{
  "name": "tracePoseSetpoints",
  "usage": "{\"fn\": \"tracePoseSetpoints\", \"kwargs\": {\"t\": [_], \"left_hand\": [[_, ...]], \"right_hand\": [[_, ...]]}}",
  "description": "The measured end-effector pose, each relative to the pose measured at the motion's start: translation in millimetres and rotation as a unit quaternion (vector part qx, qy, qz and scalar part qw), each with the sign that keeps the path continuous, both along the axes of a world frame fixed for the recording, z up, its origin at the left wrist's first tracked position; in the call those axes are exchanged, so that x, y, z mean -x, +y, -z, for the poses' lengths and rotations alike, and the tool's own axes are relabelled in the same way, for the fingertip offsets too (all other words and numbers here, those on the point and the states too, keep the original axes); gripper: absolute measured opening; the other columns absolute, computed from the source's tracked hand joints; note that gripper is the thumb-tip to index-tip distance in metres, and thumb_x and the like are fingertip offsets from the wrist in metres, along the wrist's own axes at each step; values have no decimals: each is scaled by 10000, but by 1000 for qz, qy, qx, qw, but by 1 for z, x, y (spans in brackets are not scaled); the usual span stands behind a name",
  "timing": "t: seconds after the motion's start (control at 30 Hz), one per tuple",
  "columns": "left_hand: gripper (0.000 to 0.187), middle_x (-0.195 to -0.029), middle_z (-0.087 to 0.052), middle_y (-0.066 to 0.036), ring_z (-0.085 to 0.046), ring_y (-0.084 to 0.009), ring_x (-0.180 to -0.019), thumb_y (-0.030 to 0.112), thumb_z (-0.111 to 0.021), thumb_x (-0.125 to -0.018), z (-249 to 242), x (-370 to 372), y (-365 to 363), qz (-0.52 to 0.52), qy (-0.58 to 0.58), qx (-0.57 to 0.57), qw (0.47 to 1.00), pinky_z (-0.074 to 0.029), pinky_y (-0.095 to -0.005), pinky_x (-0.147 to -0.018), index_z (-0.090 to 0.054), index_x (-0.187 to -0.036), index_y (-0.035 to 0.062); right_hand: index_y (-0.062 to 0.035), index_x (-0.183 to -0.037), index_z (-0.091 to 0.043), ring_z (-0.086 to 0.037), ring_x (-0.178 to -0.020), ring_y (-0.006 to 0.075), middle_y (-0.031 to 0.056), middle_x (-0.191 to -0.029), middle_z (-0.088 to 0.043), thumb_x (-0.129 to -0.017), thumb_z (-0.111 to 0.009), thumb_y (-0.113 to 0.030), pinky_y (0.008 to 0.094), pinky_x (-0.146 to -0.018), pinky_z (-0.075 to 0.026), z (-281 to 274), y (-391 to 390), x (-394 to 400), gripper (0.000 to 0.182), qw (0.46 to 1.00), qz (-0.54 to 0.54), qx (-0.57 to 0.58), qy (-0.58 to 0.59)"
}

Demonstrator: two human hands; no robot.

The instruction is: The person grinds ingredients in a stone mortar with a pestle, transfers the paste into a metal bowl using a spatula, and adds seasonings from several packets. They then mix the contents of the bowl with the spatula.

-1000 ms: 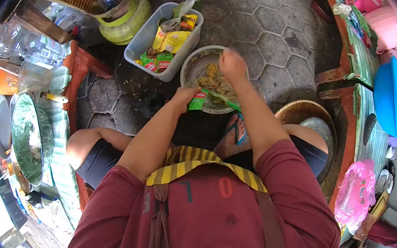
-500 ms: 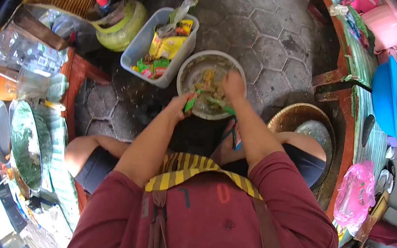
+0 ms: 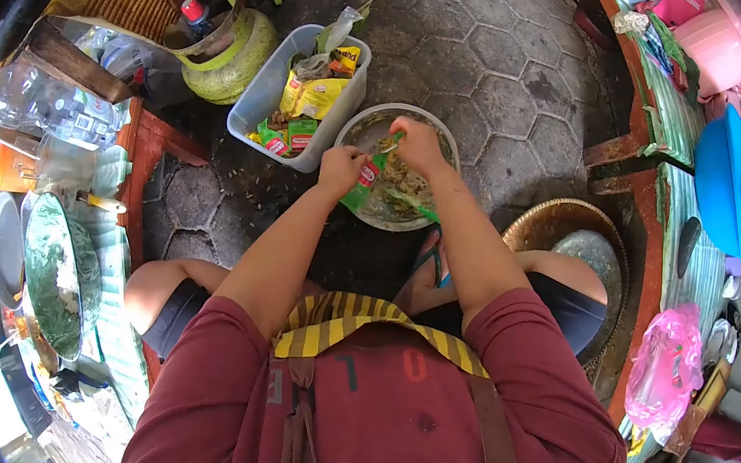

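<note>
A green sachet with a red label (image 3: pixel 364 182) is held over the near left part of a round, pale bowl (image 3: pixel 363 129). My left hand (image 3: pixel 341 170) is closed on the sachet's left side. My right hand (image 3: pixel 419 150) pinches at the sachet's upper end, fingers curled together. Inside the bowl lies a yellowish-brown mixture (image 3: pixel 409 181) with some green strips, partly covered by my hands and the sachet. Just left of the bowl stands a clear plastic tub (image 3: pixel 247 110) with yellow packets (image 3: pixel 313 95) and more green sachets (image 3: pixel 299 135) in it.
A green gas cylinder (image 3: pixel 233 67) stands beyond the tub. Low benches flank me; a blue basin (image 3: pixel 726 187) and a pink plastic bag (image 3: pixel 665 360) are on the right one. A woven basket (image 3: pixel 534 219) sits near my right knee. Grey hexagonal paving (image 3: pixel 508 91) covers the floor.
My right hand has come up out of the mixture to the sachet's upper end. The sachet has been raised and now shows its label; my left hand has shifted slightly up.
</note>
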State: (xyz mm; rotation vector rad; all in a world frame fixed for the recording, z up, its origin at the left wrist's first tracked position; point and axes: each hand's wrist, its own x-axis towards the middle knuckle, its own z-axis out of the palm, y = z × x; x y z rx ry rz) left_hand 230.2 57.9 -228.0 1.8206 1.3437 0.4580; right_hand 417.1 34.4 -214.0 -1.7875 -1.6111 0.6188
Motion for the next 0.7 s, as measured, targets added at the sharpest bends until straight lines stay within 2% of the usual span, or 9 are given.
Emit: {"fn": "tracePoseSetpoints", "kwargs": {"t": [0.07, 0.17, 0.2, 0.27, 0.4, 0.47, 0.5, 0.57, 0.7], "left_hand": [[210, -744, -612, -204, -600, -356, -697, 230, -653, -754, -10, -6, 6, 43, 34, -60, 997, -467, -417, -666, -673, -841, 40], [192, -746, -618, -200, -602, -362, -734, 220, -630, -773, -4, -14, 17, 63, 44, -96, 992, -466, -430, -673, -670, -806, 36], [192, -746, -618, -200, -602, -362, -734, 220, -630, -773, -1, -17, 19, 66, 43, -97, 992, -466, -430, -673, -670, -806, 36], [199, -749, -617, -203, -598, -369, -751, 234, -629, -768, -3, -22, 20, 78, 58, -44, 994, -464, -435, -682, -668, -803, 42], [248, -783, -622, -216, -609, -364, -767, 265, -640, -753, 8, -30, 18, 74, 96, -58, 991, -472, -424, -697, -672, -857, 42], [310, -832, -639, -218, -628, -341, -805, 308, -643, -762, 25, -34, 15, -62, 49, 123, 989, -480, -401, -722, -675, -883, 24], [310, -832, -639, -218, -628, -341, -805, 308, -643, -762, 40, -34, 12, -63, 50, 124, 989, -480, -401, -722, -675, -883, 24], [317, -874, -652, -207, -635, -319, -846, 300, -647, -781, 68, -33, 6, -283, 35, 150, 947, -480, -387, -733, -677, -887, 3], [306, -860, -661, -183, -640, -292, -829, 280, -662, -785, 54, -15, -6, -316, 39, 224, 921, -478, -382, -716, -675, -906, -2]], "right_hand": [[-90, -957, -615, -593, -814, 328, 149, -873, -635, -726, -559, -123, 405, -700, -452, -12, -1, 11, 240, 995, -48, 72, -53], [-119, -998, -634, -598, -847, 327, 156, -907, -634, -742, -581, -203, 413, -735, -461, 2, -5, 21, 275, 993, -85, 53, -55], [-119, -998, -634, -598, -847, 327, 156, -907, -634, -742, -581, -203, 413, -735, -461, 6, -6, 18, 275, 994, -82, 53, -55], [-137, -986, -659, -601, -846, 330, 154, -895, -638, -752, -591, -265, 425, -746, -469, -8, -9, 15, 275, 973, -115, 172, -100], [-141, -914, -682, -599, -830, 341, 155, -871, -641, -756, -581, -279, 438, -737, -468, 3, -6, 12, 233, 968, -107, 197, -110], [-157, -869, -692, -598, -815, 347, 160, -848, -640, -744, -576, -271, 442, -719, -472, -2, -8, 19, 205, 970, -72, 179, -146], [-157, -869, -692, -598, -815, 347, 160, -848, -640, -744, -576, -271, 442, -719, -472, -3, -9, 18, 205, 970, -74, 180, -145], [-117, -869, -684, -598, -813, 349, 173, -834, -633, -712, -579, -241, 433, -714, -476, 2, -11, 13, 226, 969, -95, 151, -172], [-46, -829, -674, -602, -813, 344, 197, -811, -624, -678, -579, -228, 436, -714, -472, 58, -14, -40, 255, 962, -63, 216, -153]]}}
